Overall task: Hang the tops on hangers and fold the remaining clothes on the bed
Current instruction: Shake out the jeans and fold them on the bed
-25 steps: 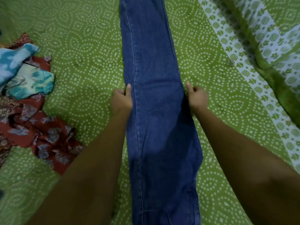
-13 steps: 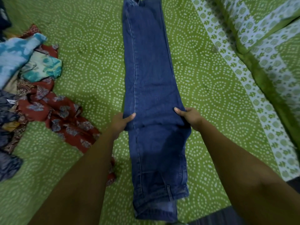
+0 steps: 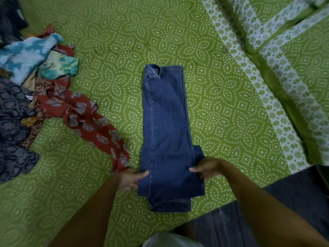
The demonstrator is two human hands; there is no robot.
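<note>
Lying lengthwise on the green bed (image 3: pixel 110 72), the jeans (image 3: pixel 165 122) are already doubled over, with the hems at the far end and the fold nearest you. You hold that near fold at both edges so the layers stay square. Your left hand (image 3: pixel 129 179) pinches the left edge, thumb on top and fingers tucked under. Your right hand (image 3: pixel 207 168) grips the right edge the same way, where the wider lower layer pokes out past the top one. Holding both sides at once probably sets you up for a second fold toward the hems.

A red printed garment (image 3: pixel 85 114) trails from the pile (image 3: pixel 23 82) at your left, its tail just beside your left hand, so mind it does not get dragged in. Folded bedding (image 3: pixel 288 56) lies well apart at the right.
</note>
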